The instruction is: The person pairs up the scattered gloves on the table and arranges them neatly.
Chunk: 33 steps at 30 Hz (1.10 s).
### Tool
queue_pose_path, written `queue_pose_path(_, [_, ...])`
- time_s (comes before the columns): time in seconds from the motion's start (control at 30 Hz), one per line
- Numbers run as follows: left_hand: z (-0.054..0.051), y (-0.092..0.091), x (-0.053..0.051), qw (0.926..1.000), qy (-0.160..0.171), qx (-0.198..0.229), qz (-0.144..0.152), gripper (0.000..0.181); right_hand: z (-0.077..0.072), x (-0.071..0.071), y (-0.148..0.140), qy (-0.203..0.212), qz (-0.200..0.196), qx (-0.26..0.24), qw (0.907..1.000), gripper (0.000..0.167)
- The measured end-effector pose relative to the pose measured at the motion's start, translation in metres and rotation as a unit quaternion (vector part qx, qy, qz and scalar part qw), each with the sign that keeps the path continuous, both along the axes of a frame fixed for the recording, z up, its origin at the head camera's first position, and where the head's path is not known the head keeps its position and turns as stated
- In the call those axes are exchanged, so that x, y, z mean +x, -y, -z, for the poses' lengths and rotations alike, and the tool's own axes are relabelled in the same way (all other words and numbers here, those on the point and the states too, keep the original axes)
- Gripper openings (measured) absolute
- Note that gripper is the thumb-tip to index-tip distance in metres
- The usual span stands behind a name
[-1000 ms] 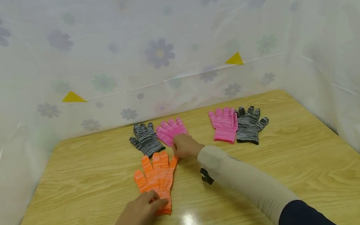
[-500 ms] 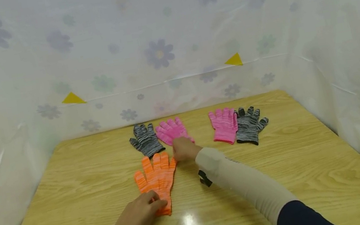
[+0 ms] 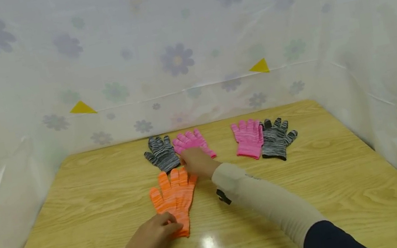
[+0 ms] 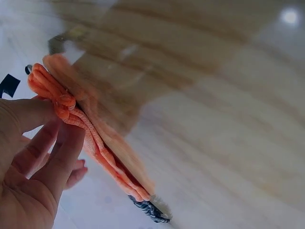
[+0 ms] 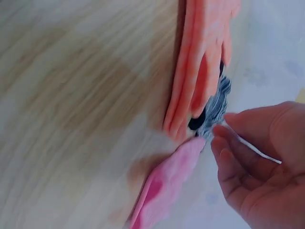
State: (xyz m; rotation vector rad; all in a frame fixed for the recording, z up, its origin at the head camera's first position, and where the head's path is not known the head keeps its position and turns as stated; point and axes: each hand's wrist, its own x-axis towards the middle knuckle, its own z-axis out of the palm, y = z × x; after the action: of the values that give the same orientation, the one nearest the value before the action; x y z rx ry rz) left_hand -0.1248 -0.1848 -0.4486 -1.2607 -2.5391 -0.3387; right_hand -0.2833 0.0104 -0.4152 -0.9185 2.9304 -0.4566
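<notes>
In the head view, the left hand (image 3: 145, 244) rests at the cuff of a flat, orange-and-white knitted fabric glove (image 3: 173, 199), whose fingers point away from the person. The right hand (image 3: 199, 161) is over the far end of this glove and covers part of its fingertips. Just beyond the right hand's fingers lies a pink knitted glove (image 3: 187, 141), partly hidden by this hand. To the left of these same fingers is a dark grey, striped knitted glove (image 3: 162, 154), near the orange fingertips. Further to the right, well apart from the fingers, a second pink knitted glove (image 3: 248, 138) overlaps a second grey striped glove (image 3: 278, 139). All lie on a wood-grain table (image 3: 97, 204); behind them hangs a white flowered sheet (image 3: 113, 46) with yellow triangles (image 3: 82, 107).

In the left wrist view, the thumb and fingers of the left hand pinch the folded cuff of the orange glove; its layers stretch away from the fingertips, and a grey piece shows past its far end.

In the right wrist view, the right fingers are loosely bent towards the thumb, and nothing is visible between them. The orange glove, in two layers, is near but apart from them. The grey glove shows behind the fingertips, and the nearer pink one lies beside them.
</notes>
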Motion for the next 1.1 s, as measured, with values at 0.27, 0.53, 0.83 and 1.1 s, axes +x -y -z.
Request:
queue_pose_path(0.27, [0.002, 0.001, -0.001, 0.9999, -0.010, 0.005, 0.001, 0.024, 0.006, 0.008, 0.036, 0.037, -0.091, -0.023, 0.9949, 0.021])
queue_pose_path(0.53, [0.004, 0.001, 0.000, 0.9995, -0.029, 0.008, 0.004, 0.025, 0.016, 0.009, 0.055, -0.031, -0.105, 0.055, 0.9925, 0.029])
queue_pose_path(0.83, [0.002, 0.001, 0.001, 0.9999, -0.015, 0.005, -0.001, 0.026, 0.021, 0.006, 0.060, -0.038, -0.078, 0.031, 0.9958, 0.025])
queue_pose_path(1.1, [0.004, 0.001, 0.002, 0.9996, -0.021, 0.015, -0.007, 0.026, 0.015, 0.005, 0.065, -0.044, -0.054, -0.035, 0.9970, 0.007])
